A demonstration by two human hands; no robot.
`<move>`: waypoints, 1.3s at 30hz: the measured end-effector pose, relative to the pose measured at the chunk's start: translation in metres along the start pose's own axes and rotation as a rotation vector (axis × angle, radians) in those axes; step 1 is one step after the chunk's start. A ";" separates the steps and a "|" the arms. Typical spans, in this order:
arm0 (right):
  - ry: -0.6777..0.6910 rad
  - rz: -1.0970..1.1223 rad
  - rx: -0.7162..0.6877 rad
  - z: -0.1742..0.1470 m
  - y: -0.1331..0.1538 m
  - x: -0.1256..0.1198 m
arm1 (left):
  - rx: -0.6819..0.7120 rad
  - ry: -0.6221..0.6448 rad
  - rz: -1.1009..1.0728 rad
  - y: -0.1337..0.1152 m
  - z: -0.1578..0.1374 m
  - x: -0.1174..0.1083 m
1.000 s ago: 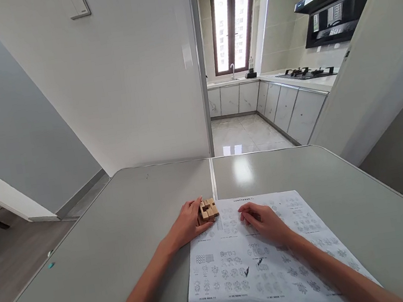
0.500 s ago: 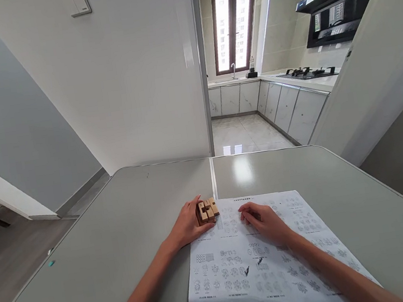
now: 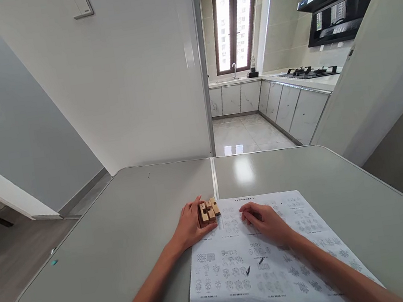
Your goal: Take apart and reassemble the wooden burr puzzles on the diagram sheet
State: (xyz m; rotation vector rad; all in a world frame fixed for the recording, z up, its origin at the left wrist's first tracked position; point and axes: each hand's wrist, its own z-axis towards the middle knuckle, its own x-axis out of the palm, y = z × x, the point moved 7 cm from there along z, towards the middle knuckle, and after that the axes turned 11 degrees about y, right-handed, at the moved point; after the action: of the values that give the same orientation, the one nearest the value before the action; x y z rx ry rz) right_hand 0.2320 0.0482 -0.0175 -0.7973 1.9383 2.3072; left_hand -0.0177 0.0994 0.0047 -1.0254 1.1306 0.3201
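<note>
A small wooden interlocking block puzzle (image 3: 209, 211) rests at the top left corner of the printed paper sheet (image 3: 239, 279). My left hand (image 3: 192, 225) wraps round its left side, with the thumb along the near edge and the fingers behind. Over the upper middle of the sheet lies my right hand (image 3: 262, 218), its fingers curled together. Whether anything is inside those curled fingers is hidden. Rows of small line diagrams cover the sheet, and two dark check-like marks (image 3: 247, 270) show in its lower half.
Under the sheet is a grey-green table (image 3: 99, 257) with a pale rim and a metal seam down its middle. A small teal piece (image 3: 54, 262) lies near its left edge. Beyond stand a white wall (image 3: 145, 78) and a kitchen with a gas stove (image 3: 309, 72).
The whole view has shifted very slightly to the right. Both hands, the wooden puzzle and the sheet keep their places relative to one another.
</note>
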 end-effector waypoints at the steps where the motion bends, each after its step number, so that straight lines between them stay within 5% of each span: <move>1: 0.003 -0.001 -0.001 0.000 0.000 0.000 | 0.013 0.004 0.004 -0.001 0.001 0.000; 39: 0.006 -0.006 0.010 -0.002 -0.006 0.001 | 0.103 0.178 0.329 -0.016 0.017 -0.035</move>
State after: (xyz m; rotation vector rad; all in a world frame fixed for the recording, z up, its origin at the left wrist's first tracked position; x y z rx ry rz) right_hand 0.2340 0.0478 -0.0233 -0.8091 1.9456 2.2918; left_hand -0.0121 0.1134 0.0440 -0.7869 1.4664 0.4332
